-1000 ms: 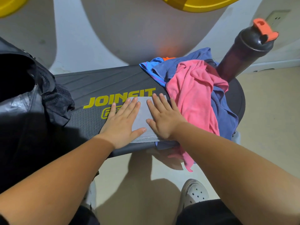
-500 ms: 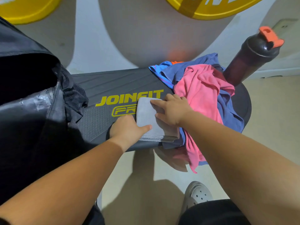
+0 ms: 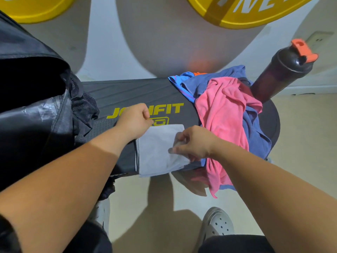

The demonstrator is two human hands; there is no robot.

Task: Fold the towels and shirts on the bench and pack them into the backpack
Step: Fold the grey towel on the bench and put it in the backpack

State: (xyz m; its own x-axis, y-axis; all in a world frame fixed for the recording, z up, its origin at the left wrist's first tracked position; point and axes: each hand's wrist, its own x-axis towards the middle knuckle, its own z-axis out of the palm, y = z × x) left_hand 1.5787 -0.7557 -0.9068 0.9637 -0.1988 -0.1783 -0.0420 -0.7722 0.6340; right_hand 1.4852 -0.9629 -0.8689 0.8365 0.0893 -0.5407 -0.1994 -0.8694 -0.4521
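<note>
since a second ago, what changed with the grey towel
Both hands went from pressing flat on the grey towel to pinching it: left hand at its far corner, right hand at its right edge. It slid nearer and toward the backpack. Pink towel, blue shirt, shaker bottle unmoved.

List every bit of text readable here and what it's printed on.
"J…NFIT", yellow, on the bench; the left hand covers the middle letters.
Boxed mark below it: mostly hidden, unreadable.
"NE", white, on the yellow plate; cut off by the frame edge.
</note>
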